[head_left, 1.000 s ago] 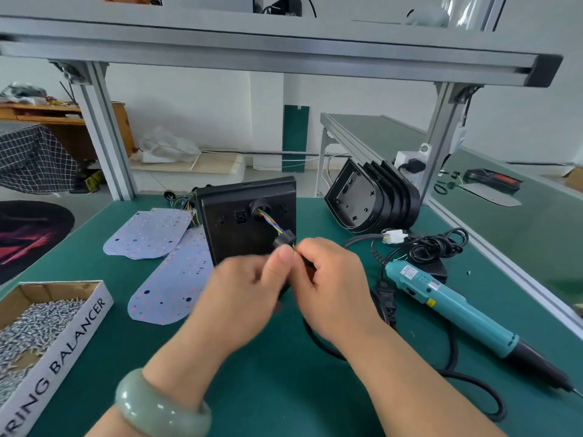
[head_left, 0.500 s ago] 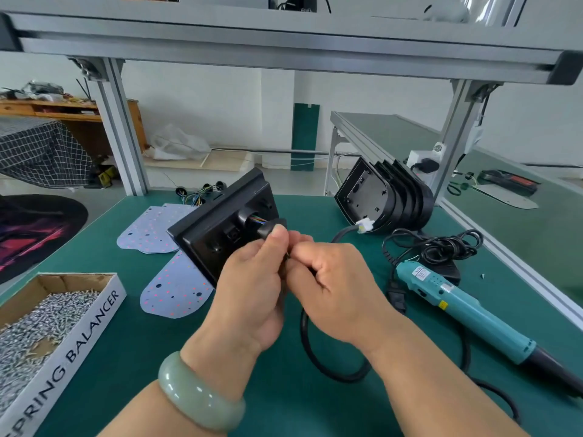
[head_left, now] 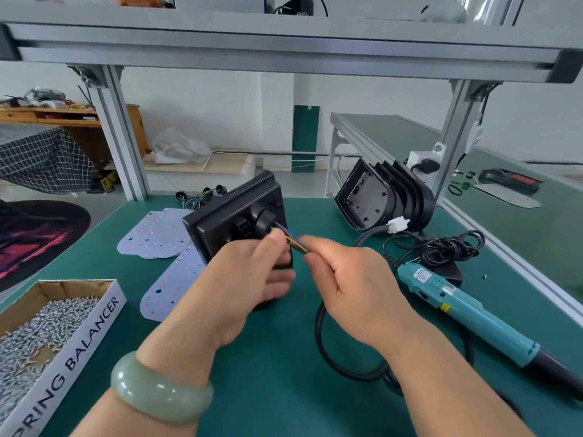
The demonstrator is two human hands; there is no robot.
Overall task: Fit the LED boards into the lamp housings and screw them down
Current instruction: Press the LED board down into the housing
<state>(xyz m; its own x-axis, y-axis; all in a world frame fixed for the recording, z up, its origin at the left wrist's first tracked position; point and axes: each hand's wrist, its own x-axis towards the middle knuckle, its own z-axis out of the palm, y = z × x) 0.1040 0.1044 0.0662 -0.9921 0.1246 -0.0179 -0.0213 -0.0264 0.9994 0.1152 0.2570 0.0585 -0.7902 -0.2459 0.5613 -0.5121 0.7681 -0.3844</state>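
Observation:
A black lamp housing (head_left: pixel 220 222) is held tilted above the green bench, its back toward me. My left hand (head_left: pixel 239 285) grips its lower edge, thumb near the round black grommet (head_left: pixel 262 223). Coloured wires (head_left: pixel 291 241) come out of that grommet, and my right hand (head_left: pixel 350 285) pinches them just to its right. Pale LED boards (head_left: pixel 151 234) with coloured dots lie flat on the bench behind and left of the housing. A teal electric screwdriver (head_left: pixel 467 310) lies to the right.
A cardboard box of screws (head_left: pixel 41 326) sits at the front left. More black housings (head_left: pixel 385 197) are stacked at the back right, with a coiled black cable (head_left: pixel 441 247) and a white connector (head_left: pixel 398 223) beside them. Aluminium frame posts (head_left: pixel 123 137) stand at the bench's back.
The housing has been lifted and turned, its back face now swung right. The grommet has gone into the hole in the housing, and my right hand has drawn the wires out to the right.

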